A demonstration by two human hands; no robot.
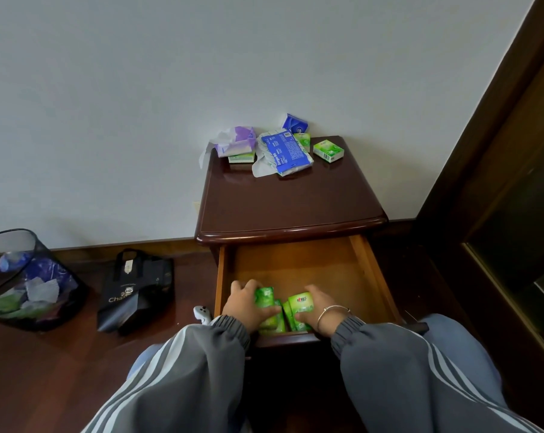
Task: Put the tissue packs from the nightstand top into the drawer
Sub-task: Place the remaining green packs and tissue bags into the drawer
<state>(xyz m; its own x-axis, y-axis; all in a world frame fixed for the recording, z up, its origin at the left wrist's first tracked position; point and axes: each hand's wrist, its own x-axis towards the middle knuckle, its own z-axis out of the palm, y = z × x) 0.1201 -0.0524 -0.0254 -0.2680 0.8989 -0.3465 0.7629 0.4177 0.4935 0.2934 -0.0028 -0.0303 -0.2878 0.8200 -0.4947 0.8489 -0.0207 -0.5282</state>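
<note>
The dark wooden nightstand (289, 201) has its drawer (295, 264) pulled out toward me. Both hands are inside the drawer's front part. My left hand (245, 307) grips a green tissue pack (263, 296), and my right hand (320, 307) grips another green tissue pack (301, 303); more green packs (275, 323) lie between them. At the back of the nightstand top remain a large blue-and-white tissue pack (284, 151), a purple pack (236, 142), a dark blue pack (295, 123) and small green packs (328, 149), (241, 157), (302, 140).
A mesh wastebasket (27, 282) with rubbish stands on the wooden floor at the left. A black tote bag (133, 292) lies between it and the nightstand, with a small white device (201, 314) by the drawer. A dark wooden door frame (498, 151) rises at the right.
</note>
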